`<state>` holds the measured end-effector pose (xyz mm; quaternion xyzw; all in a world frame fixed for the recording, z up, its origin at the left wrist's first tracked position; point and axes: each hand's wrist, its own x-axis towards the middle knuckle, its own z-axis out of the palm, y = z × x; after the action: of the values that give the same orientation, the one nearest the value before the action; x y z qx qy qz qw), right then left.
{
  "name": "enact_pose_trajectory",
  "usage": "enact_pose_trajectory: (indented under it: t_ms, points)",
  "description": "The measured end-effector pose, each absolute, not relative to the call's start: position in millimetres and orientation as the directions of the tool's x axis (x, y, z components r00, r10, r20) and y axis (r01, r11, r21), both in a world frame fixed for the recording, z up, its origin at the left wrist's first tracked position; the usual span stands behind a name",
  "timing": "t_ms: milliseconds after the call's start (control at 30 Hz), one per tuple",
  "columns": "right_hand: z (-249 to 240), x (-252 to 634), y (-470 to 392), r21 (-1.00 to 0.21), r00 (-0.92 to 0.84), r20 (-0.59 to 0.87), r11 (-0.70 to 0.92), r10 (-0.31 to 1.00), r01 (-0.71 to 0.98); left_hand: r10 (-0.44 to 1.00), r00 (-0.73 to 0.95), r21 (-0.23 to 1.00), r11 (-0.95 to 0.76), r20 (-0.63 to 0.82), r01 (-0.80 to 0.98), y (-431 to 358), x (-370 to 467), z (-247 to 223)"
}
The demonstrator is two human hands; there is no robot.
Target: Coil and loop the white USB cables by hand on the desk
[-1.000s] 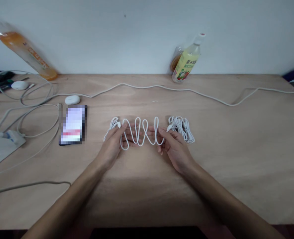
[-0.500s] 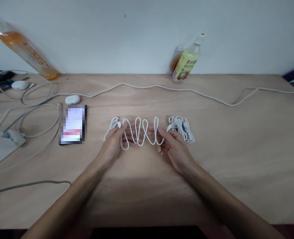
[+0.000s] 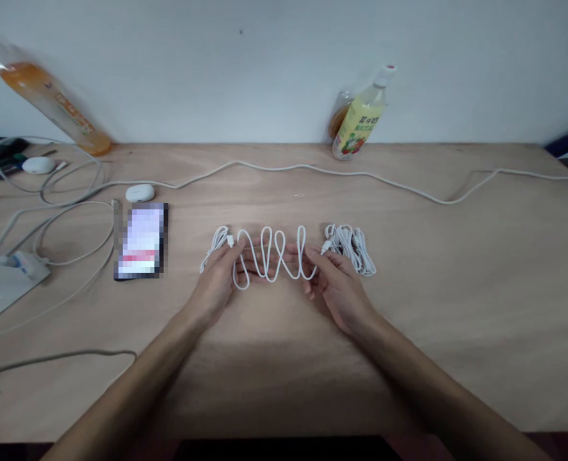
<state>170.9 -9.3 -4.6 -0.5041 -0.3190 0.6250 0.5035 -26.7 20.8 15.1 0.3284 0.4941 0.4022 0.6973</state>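
Note:
A white charging cable (image 3: 280, 256) runs in loose loops between my two hands, just above the table. My left hand (image 3: 219, 272) pinches one end under the thumb, where a white plug (image 3: 230, 241) sticks out. The other end, with its own plug (image 3: 326, 246), sits between the thumb and fingers of my right hand (image 3: 336, 278). Behind the left fingers lies a small coiled white cable (image 3: 216, 242). Several bundled white cables (image 3: 355, 248) lie just beyond my right hand, partly covered by it.
A phone (image 3: 142, 240) and a white earbud case (image 3: 140, 193) lie to the left among tangled cables (image 3: 72, 198). One long white cable (image 3: 303, 166) crosses the table's back. An orange drink bottle (image 3: 53, 105) and a yellow-labelled bottle (image 3: 360, 121) stand by the wall.

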Motion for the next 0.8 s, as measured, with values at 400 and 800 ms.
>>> enact_pose_trajectory:
  t_ms: [400, 800]
  points:
    - [-1.9, 167.7, -7.5, -0.893, 0.017, -0.290, -0.264, 0.957, -0.364, 0.902, 0.148, 0.871, 0.431, -0.406, -0.236, 20.4, -26.5, 18.2]
    - [-4.3, 169.8, -7.5, -0.878, 0.030, -0.295, -0.259, 0.955, -0.403, 0.910, 0.147, 0.881, 0.413, -0.388, -0.230, 21.0, -27.4, 17.6]
